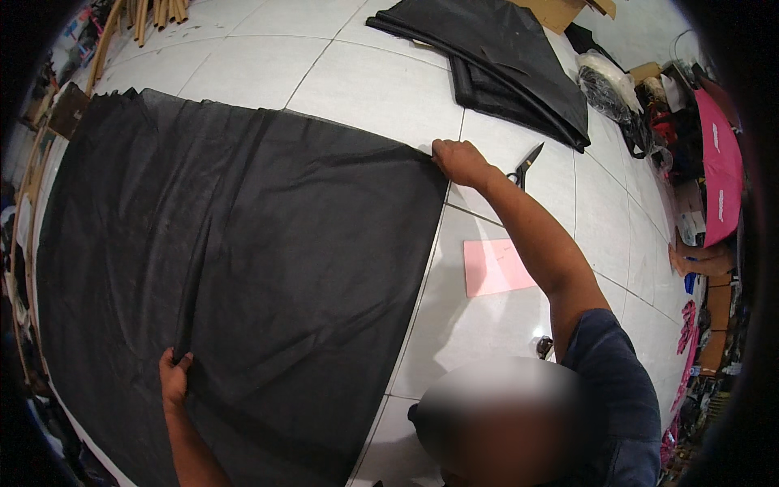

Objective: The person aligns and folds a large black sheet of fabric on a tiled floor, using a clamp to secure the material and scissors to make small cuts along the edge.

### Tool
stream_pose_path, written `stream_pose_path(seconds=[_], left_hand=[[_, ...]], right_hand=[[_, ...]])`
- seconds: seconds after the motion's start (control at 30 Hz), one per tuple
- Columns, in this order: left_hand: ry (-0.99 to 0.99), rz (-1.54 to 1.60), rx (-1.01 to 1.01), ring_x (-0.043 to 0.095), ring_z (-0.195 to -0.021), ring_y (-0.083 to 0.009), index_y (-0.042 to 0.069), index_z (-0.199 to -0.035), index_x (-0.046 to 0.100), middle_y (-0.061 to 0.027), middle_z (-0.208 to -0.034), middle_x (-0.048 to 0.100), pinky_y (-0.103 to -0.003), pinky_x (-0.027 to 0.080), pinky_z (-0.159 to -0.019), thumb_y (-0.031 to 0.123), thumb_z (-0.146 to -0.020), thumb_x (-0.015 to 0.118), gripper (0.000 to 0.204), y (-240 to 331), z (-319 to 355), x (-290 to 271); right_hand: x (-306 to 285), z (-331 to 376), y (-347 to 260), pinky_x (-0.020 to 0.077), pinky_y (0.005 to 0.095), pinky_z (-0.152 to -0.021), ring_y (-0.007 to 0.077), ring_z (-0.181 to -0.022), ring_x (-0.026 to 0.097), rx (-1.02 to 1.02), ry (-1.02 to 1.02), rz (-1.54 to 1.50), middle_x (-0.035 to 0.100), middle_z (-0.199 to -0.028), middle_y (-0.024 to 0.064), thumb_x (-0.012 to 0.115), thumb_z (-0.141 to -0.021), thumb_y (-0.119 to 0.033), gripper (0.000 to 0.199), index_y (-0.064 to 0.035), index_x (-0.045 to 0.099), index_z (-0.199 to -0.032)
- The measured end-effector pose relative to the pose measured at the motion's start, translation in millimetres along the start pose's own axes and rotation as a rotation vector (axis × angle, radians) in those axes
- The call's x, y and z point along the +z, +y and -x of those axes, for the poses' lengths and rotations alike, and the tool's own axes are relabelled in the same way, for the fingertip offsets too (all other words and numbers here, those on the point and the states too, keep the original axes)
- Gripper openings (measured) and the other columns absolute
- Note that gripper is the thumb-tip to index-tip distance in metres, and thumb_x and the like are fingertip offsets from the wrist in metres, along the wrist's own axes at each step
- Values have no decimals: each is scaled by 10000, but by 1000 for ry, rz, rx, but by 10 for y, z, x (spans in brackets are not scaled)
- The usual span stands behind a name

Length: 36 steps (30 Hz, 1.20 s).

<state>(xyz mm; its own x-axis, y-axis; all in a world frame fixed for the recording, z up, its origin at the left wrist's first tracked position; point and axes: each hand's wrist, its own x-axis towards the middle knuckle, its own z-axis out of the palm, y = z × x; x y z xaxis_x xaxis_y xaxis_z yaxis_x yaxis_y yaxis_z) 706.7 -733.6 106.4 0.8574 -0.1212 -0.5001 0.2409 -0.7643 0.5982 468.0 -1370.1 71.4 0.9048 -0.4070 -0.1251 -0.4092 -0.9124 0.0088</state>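
Observation:
A wide sheet of black fabric (pixel 308 227) lies spread over the tiled floor, with long creases running across it. My right hand (pixel 462 162) is closed on its far right corner, the arm stretched out from a dark blue sleeve. Toward the near left, my left hand (pixel 173 377) pinches a raised fold of the same fabric between thumb and fingers. Just right of my right hand lies a pair of scissors (pixel 526 166), its handles partly hidden behind my forearm. A pink sheet (pixel 497 268) rests on the tiles below that arm, which covers its right end.
Folded black fabric (pixel 511 65) is piled at the far right. Cardboard tubes (pixel 158 12) lie at the far left. Plastic bags (pixel 608 85), a pink panel (pixel 720 170) and assorted goods line the right side. Someone's bare foot (pixel 698 261) shows at the right edge.

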Motion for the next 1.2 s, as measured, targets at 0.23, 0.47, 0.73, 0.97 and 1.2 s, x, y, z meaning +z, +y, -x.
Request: stream_pose_path(seconds=[0.23,0.47,0.73,0.97,1.2], left_hand=[[7,-109,18,476,-1176,-260,-101,-1255,451,-197,-1284,503,-305,320,-1018,141,-863,631,495,-145,-82,-26],[-87,-43,-58,479,-1180,-266,-94,-1268,443,-192,-1298,492,-321,340,-1015,141,-849,647,522,7,-42,22],[159,-59,33,570,-971,-232,-58,-1107,574,-140,-1058,620,-303,402,-905,151,-831,655,356,-406,-166,-36],[-59,-9,-38,553,-813,-165,-18,-955,609,-49,-892,616,-277,426,-774,103,-824,624,180,32,-3,2],[10,122,86,553,-785,-149,-14,-962,608,-31,-875,622,-264,419,-758,97,-837,612,167,-94,-31,9]], right_hand=[[1,-67,29,495,437,-752,356,-871,623,-33,-16,32,631,-886,180,483,-905,-159,151,-35,509,-987],[27,72,236,493,399,-689,295,-765,635,303,41,-513,637,-823,128,538,-921,-351,355,1,563,-964],[-21,164,145,517,272,-557,147,-665,583,420,-169,-1053,565,-787,91,735,-799,-303,388,-10,513,-923],[165,396,336,510,232,-604,109,-716,571,588,-109,-1463,565,-852,15,736,-785,-156,332,-87,484,-990],[16,274,293,479,268,-731,128,-808,570,508,-147,-1652,587,-955,52,689,-817,-114,396,-38,481,-1144]])
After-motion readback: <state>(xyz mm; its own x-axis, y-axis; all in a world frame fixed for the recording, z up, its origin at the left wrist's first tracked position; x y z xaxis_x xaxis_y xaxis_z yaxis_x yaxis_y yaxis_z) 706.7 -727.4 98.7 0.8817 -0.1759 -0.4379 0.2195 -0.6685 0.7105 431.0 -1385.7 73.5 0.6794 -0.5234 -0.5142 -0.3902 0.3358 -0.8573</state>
